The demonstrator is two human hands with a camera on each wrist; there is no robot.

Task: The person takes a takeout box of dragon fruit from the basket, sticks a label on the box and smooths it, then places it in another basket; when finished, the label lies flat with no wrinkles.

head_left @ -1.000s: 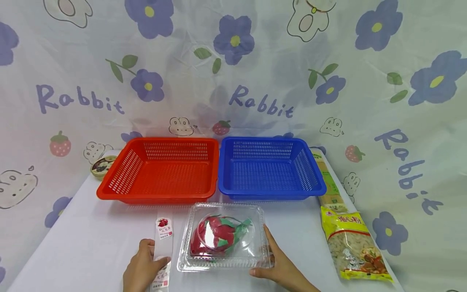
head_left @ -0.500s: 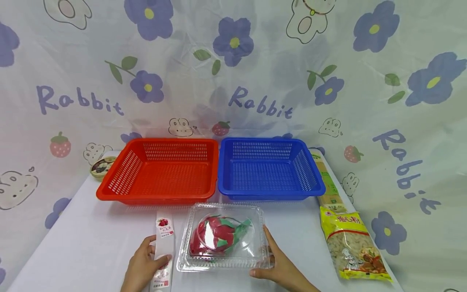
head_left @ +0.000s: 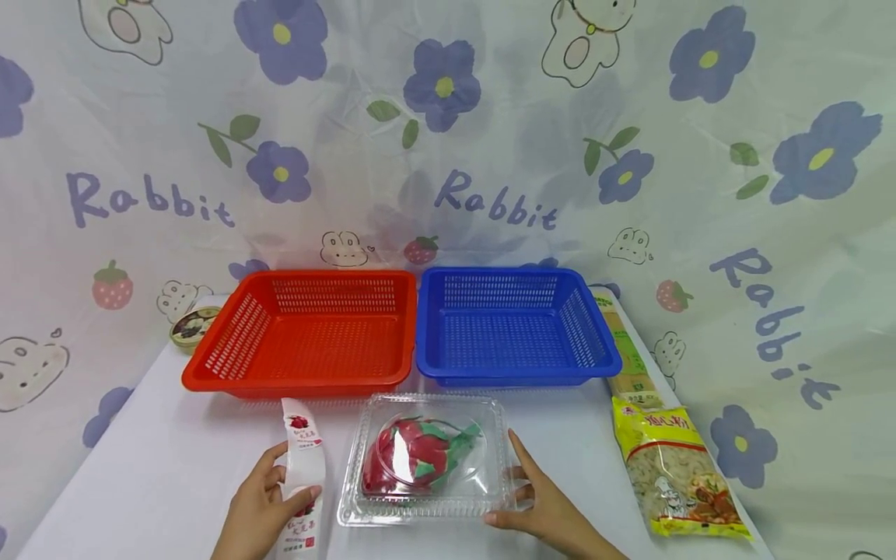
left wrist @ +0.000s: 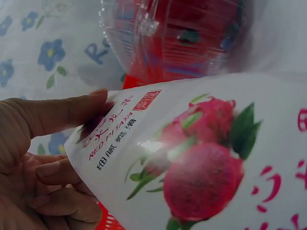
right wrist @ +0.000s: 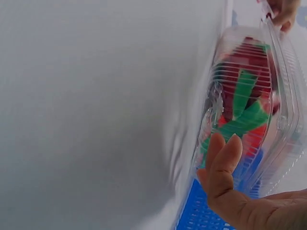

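The clamshell [head_left: 425, 459] sits under the right hand's [head_left: 542, 509] flat fingers at its edge; the left hand [head_left: 259, 509] grips a label [head_left: 302, 474] just beside it.

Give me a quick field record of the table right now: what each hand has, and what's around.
left hand: grips white fruit-print packet
right hand: straight fingers on clear box side
clear box: shut, red and green fruit inside
red basket: behind, left
blue basket: behind, right
noodle bag: far right
round tin: left of red basket

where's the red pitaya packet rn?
Head view: the red pitaya packet is gripped in the left hand at the table's near edge, just left of the clear clamshell box, in front of the red basket.
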